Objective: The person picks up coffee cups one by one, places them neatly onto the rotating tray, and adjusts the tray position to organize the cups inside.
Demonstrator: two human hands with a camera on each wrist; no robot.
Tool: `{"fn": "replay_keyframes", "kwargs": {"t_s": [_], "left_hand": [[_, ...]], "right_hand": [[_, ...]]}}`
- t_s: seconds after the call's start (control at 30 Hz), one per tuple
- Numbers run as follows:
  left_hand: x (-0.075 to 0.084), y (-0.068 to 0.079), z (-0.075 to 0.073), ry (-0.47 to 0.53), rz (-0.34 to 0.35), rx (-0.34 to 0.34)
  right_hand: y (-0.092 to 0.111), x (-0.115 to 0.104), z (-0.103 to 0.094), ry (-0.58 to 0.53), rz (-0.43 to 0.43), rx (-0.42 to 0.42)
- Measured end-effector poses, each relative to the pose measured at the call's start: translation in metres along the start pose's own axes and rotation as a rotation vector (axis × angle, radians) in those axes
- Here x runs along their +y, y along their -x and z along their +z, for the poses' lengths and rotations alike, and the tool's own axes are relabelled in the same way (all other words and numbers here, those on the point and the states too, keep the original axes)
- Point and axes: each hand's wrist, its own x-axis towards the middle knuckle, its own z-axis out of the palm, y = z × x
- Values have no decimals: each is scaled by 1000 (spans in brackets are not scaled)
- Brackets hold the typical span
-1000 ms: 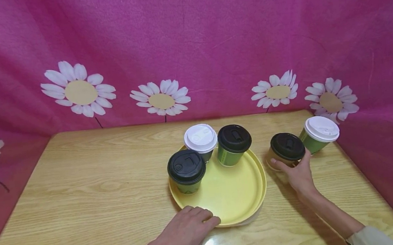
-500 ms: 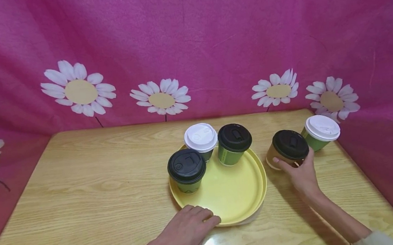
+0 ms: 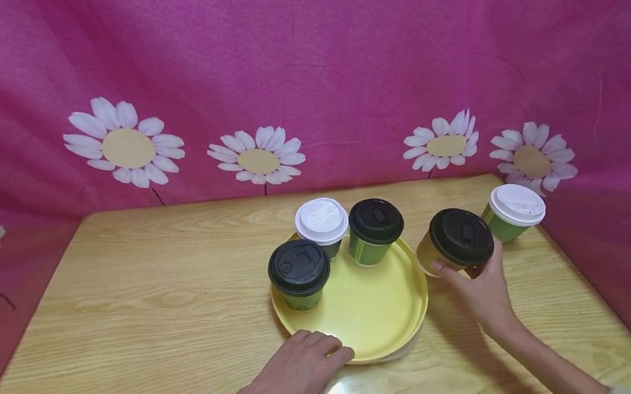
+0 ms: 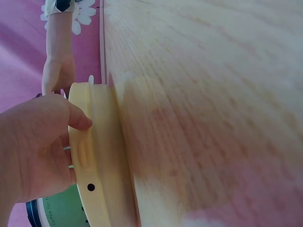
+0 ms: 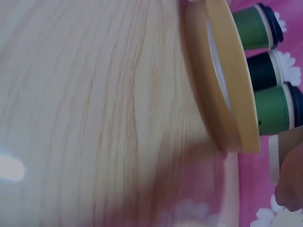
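Note:
My right hand [image 3: 487, 291] grips a brown paper coffee cup [image 3: 433, 255] with a black lid, tilted and raised beside the right rim of a round yellow tray [image 3: 373, 318]. In the right wrist view part of that hand [image 5: 289, 182] shows at the lower right. My left hand [image 3: 303, 369] holds the tray's near rim; in the left wrist view its thumb [image 4: 79, 116] lies on the outer wall. Standing on the tray are a green cup with a black lid [image 3: 300, 274], a white-lidded dark cup [image 3: 322, 225] and another black-lidded green cup [image 3: 373, 236].
A green cup with a white lid [image 3: 513, 213] stands on the wooden table [image 3: 150, 314], behind and right of my right hand. A pink cloth [image 3: 303, 65] with daisies hangs along the back and sides.
The brown cup has come up off the table and moved left to the tray's rim in my right hand, tilting on the way. My left hand and the tray stay put.

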Motion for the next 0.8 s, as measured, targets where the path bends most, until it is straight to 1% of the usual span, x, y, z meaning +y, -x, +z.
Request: {"fn": "replay_keyframes", "kwargs": {"t_s": [0.07, 0.17, 0.2, 0.27, 0.33, 0.47, 0.67, 0.8], "left_hand": [[0, 0, 0, -1, 0, 6], [1, 0, 1, -12, -1, 23], [1, 0, 2, -18, -2, 30], [1, 0, 3, -29, -3, 40], [1, 0, 3, -35, -4, 42], [1, 0, 3, -37, -5, 37], [2, 1, 4, -38, -1, 48], [1, 1, 5, -35, -1, 52]], "right_hand": [[4, -25, 10, -37, -6, -28], [10, -64, 26, -64, 10, -57], [12, -78, 32, -46, 20, -64], [15, -90, 38, -36, 17, -82], [18, -93, 42, -32, 7, -106], [24, -86, 45, -12, -20, -156], [35, -85, 54, 70, -12, -211], [40, -86, 60, 114, 11, -249]]}}
